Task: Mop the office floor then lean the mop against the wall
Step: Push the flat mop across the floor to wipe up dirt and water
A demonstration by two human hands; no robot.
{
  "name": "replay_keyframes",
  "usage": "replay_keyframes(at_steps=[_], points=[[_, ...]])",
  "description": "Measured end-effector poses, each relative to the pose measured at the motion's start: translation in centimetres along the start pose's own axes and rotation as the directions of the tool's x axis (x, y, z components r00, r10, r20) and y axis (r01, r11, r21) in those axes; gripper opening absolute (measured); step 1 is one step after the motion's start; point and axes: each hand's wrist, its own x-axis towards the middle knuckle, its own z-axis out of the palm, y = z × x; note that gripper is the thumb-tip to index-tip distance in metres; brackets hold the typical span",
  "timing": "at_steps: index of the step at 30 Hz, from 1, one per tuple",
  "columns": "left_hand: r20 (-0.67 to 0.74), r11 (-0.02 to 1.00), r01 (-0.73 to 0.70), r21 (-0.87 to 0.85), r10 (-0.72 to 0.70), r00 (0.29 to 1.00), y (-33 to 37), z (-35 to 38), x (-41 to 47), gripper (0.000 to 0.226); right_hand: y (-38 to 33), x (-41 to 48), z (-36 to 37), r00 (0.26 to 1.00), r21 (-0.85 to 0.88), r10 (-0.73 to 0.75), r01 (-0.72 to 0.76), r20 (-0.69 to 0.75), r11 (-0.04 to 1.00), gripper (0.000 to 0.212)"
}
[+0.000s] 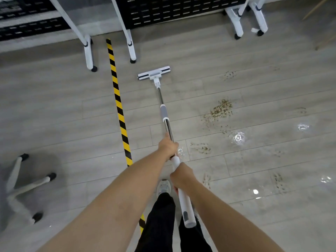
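I hold a long mop [164,113] with a metal pole and a white handle out in front of me. Its flat white head [154,72] rests on the grey plank floor [254,60], just right of a yellow-and-black tape line. My left hand [168,147] is shut around the metal pole, ahead of the white grip. Further back, my right hand [181,176] grips the white handle. A patch of brown dirt [221,110] lies on the floor to the right of the pole, with fainter muddy prints around it.
White table legs on castors [89,55] and black perforated panels [174,10] stand at the back. More castor legs [238,26] are at the back right. A chair base [21,186] is at the left. Wet shiny spots [238,138] lie at the right. The hazard tape [118,100] runs along the floor.
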Motion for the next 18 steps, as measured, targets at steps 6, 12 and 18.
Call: replay_keyframes(at_steps=[6, 12, 18], points=[[0.0, 0.998, -0.033, 0.045, 0.033, 0.999, 1.9, -3.1, 5.6, 0.047, -5.2, 4.4, -0.2, 1.0, 0.051, -0.03, 0.03, -0.006, 0.998, 0.029], [-0.007, 0.997, -0.025, 0.071, 0.026, 1.0, 0.5, -2.2, 5.4, 0.043, -3.5, 5.2, 1.2, 1.0, 0.139, -0.029, 0.029, 0.001, 0.99, 0.032], [-0.012, 0.995, -0.033, 0.094, 0.034, 0.999, -3.7, 2.4, 0.6, 0.049, 4.3, 3.2, 3.8, 0.996, 0.177, -0.089, 0.087, 0.004, 0.98, 0.031]])
